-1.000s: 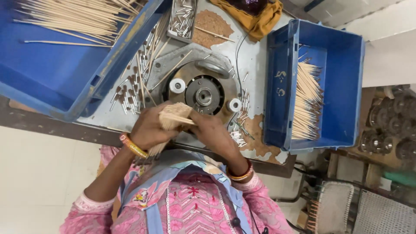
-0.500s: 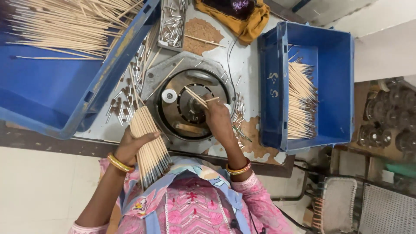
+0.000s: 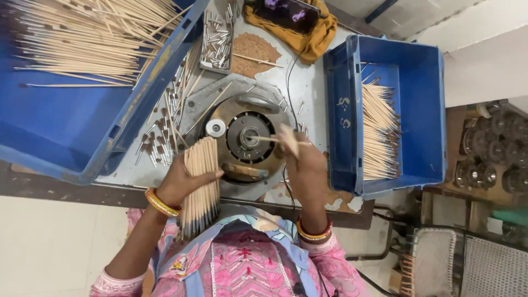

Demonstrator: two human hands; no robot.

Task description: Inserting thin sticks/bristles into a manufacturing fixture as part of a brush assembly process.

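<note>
1. Wooden sticks, thin, pale and dark-tipped, are gripped as a bundle by the left hand, at 7 o'clock of the round metal machine.
2. One stick is pinched by the right hand against the machine's hub.
3. Blue crates of sticks are seen at 10 and 3 o'clock on the scuffed grey bench.
4. Compared with half a second ago, the bundle has been shifted slightly right.

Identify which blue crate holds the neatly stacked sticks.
The smaller blue crate beyond the right hand; its sticks lie parallel, while the larger crate holds scattered ones.
</note>
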